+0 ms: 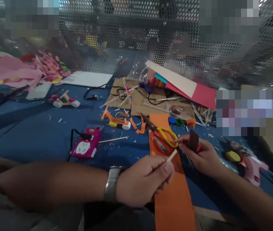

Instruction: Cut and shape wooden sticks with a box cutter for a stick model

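Observation:
My left hand [148,179], with a metal watch on its wrist, pinches a short pale wooden stick [172,156] that points up and to the right. In my right hand [205,157] sits a small dark brown piece [194,140], with a bit of something red beside it that I cannot make out. The right fingertips are close to the yellow handle of the scissors [167,134]; whether they touch it I cannot tell. Under the scissors and both hands runs a long orange strip [175,205], which hangs over the table's near edge.
A pink glue gun [253,170] lies at right. Left of centre are a magenta box [86,144] with a cable, a thin stick [113,140] and a small wheeled model [64,100]. Cardboard [141,107] and coloured sheets lie farther back, before a perforated metal screen [127,35].

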`<state>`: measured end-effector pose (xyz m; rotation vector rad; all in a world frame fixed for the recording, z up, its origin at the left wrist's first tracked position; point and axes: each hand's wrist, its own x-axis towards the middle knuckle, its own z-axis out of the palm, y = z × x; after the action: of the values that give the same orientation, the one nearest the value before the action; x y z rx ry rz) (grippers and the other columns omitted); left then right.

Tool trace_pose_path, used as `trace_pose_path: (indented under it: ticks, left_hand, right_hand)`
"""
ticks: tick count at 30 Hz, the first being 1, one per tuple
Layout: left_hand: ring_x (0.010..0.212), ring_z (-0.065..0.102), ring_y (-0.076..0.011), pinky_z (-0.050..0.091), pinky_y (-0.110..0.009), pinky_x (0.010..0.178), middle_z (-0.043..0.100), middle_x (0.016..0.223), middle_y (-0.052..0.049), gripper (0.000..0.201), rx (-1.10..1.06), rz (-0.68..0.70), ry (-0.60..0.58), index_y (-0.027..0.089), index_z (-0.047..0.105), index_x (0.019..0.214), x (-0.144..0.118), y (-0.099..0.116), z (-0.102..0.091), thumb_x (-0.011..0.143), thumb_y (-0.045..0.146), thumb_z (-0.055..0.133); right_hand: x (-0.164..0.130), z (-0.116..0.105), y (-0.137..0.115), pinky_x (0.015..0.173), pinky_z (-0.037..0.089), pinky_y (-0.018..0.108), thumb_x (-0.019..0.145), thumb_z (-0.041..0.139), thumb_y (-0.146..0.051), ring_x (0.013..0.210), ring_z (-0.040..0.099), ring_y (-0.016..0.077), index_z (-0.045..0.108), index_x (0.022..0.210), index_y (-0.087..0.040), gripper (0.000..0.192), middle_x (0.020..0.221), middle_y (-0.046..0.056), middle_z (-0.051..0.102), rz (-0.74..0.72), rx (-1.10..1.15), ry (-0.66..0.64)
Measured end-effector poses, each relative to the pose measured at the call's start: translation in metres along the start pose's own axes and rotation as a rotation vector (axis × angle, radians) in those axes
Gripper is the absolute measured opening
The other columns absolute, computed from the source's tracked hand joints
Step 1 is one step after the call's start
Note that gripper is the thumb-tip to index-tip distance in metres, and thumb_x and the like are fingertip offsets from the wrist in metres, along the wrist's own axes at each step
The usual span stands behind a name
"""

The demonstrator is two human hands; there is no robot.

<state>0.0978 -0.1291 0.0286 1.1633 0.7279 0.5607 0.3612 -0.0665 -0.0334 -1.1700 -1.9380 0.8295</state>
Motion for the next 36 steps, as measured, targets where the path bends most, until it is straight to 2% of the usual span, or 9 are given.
trace_pose_path:
  ticks: [4,6,8,11,13,16,27,32,36]
  left_hand:
    - [0.057,0.045,-0.0092,0.036,-0.022,0.057,0.050,0.063,0.005,0.035,0.588,0.191,-0.014,0.021,0.057,0.080,-0.059,0.043,-0.036,0.108,0.044,0.058]
    - [0.068,0.060,-0.0097,0.045,-0.020,0.072,0.067,0.074,0.006,0.017,0.970,0.284,0.210,0.025,0.072,0.090,-0.093,0.061,-0.074,0.104,0.034,0.066]
    - [0.090,0.068,-0.0109,0.048,-0.022,0.092,0.077,0.098,0.010,0.016,1.258,0.152,0.588,0.031,0.079,0.108,-0.122,0.071,-0.116,0.101,0.043,0.072]
    - [0.123,0.065,-0.0172,0.040,-0.031,0.117,0.077,0.119,0.009,0.029,1.332,-0.049,0.623,0.025,0.084,0.109,-0.145,0.077,-0.167,0.099,0.050,0.071]
    - [0.127,0.062,-0.0156,0.036,-0.023,0.116,0.079,0.116,0.012,0.029,1.266,-0.086,0.619,0.026,0.086,0.106,-0.147,0.078,-0.184,0.096,0.051,0.075]
    - [0.118,0.066,-0.0141,0.039,-0.016,0.107,0.080,0.111,0.013,0.030,1.277,-0.226,0.591,0.027,0.087,0.108,-0.143,0.079,-0.187,0.097,0.052,0.075]
    - [0.107,0.066,-0.0146,0.037,-0.014,0.099,0.085,0.118,0.002,0.028,1.357,-0.211,0.510,0.019,0.084,0.117,-0.120,0.084,-0.172,0.090,0.022,0.087]
    - [0.104,0.067,-0.0162,0.034,-0.017,0.096,0.085,0.116,0.001,0.022,1.527,-0.263,0.430,0.020,0.084,0.116,-0.116,0.088,-0.176,0.095,0.024,0.082]
    - [0.117,0.065,-0.0197,0.034,-0.023,0.104,0.081,0.130,-0.002,0.032,1.644,-0.117,0.387,0.020,0.083,0.121,-0.115,0.097,-0.171,0.094,0.037,0.080]
  right_hand:
    - [-0.001,0.000,-0.002,0.070,0.057,0.024,0.104,0.068,-0.027,0.077,0.075,0.0162,0.078,0.108,-0.026,0.011,0.092,0.001,0.081,-0.034,0.012,-0.003]
    - [-0.001,0.001,-0.004,0.071,0.057,0.023,0.104,0.068,-0.026,0.077,0.076,0.0157,0.078,0.108,-0.026,0.011,0.093,0.001,0.081,-0.040,0.027,-0.016]
    - [-0.001,0.003,-0.006,0.069,0.057,0.022,0.104,0.067,-0.025,0.077,0.076,0.0155,0.078,0.107,-0.026,0.011,0.090,0.001,0.081,-0.051,0.046,-0.039]
    - [0.000,0.004,-0.009,0.068,0.056,0.022,0.103,0.068,-0.024,0.074,0.074,0.0149,0.077,0.106,-0.025,0.009,0.087,0.000,0.080,-0.086,0.068,-0.048]
    - [0.001,0.005,-0.010,0.068,0.056,0.023,0.103,0.069,-0.024,0.074,0.074,0.0150,0.078,0.105,-0.025,0.009,0.088,0.000,0.080,-0.113,0.069,-0.024]
    - [0.001,0.005,-0.011,0.068,0.056,0.024,0.102,0.070,-0.024,0.073,0.073,0.0154,0.079,0.102,-0.023,0.009,0.087,0.001,0.080,-0.151,0.067,0.013]
    - [0.003,0.007,-0.007,0.069,0.051,0.026,0.100,0.069,-0.026,0.072,0.068,0.0149,0.079,0.099,-0.021,0.011,0.083,0.000,0.076,-0.204,0.101,0.000]
    - [0.005,0.011,-0.005,0.075,0.051,0.029,0.099,0.072,-0.031,0.077,0.068,0.0171,0.080,0.098,-0.022,0.012,0.087,0.001,0.076,-0.153,0.155,-0.029]
    - [0.006,0.014,-0.004,0.076,0.051,0.030,0.098,0.074,-0.034,0.078,0.066,0.0176,0.080,0.098,-0.022,0.013,0.086,0.001,0.074,-0.094,0.220,-0.040]
